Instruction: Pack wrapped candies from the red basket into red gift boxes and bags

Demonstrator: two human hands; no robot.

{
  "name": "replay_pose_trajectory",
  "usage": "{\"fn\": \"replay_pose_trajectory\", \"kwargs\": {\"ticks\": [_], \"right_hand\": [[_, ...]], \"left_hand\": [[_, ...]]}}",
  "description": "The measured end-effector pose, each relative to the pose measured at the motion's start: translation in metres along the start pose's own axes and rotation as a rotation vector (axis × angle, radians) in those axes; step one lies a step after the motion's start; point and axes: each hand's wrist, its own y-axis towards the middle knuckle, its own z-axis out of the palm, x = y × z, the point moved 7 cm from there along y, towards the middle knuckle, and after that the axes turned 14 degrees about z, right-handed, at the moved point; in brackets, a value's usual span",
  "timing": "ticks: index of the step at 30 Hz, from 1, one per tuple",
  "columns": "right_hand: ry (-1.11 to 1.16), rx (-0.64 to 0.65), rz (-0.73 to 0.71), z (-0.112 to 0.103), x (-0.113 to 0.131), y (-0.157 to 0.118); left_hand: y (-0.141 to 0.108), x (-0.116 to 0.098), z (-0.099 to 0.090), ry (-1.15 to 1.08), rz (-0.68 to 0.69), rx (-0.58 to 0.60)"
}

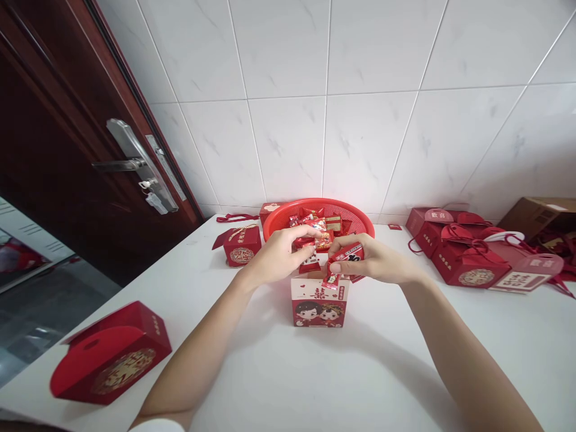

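Note:
An upright gift box [320,309] with two cartoon figures on its red front stands open-topped in front of me. My right hand [371,259] is closed on red candy packets [348,259] above the box's right side. Over the box's back left, my left hand [281,253] has its thumb and index finger apart; its other fingers are partly hidden. A red-and-white packet [309,263] shows just under the left thumb, and I cannot tell whether the hand touches it. Behind both hands is a red plastic basket [348,210] holding several wrapped candies [315,225].
A red box with its flap up [114,354] lies at front left, and a smaller red box [242,245] stands behind it. Several red gift boxes [468,255] cluster at right beside a cardboard box [535,210]. A tiled wall [288,150] and dark door [58,90] bound the white table [270,384].

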Motion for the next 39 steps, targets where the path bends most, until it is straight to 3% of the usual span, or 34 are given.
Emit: {"fn": "replay_pose_trajectory", "kwargs": {"ticks": [16,23,31,39], "right_hand": [[0.228,-0.084,0.076,-0.003,-0.004,0.005],[0.117,-0.186,0.049,-0.005,0.0,0.002],[0.022,-0.22,-0.034,-0.003,0.004,0.002],[-0.009,-0.255,-0.015,-0.001,0.004,0.002]], "left_hand": [[0.0,-0.015,-0.004,0.2,0.154,0.081],[0.0,-0.015,-0.002,0.205,0.164,0.108],[-0.001,-0.016,0.001,0.21,0.118,0.16],[-0.003,-0.014,0.002,0.226,0.082,0.205]]}}
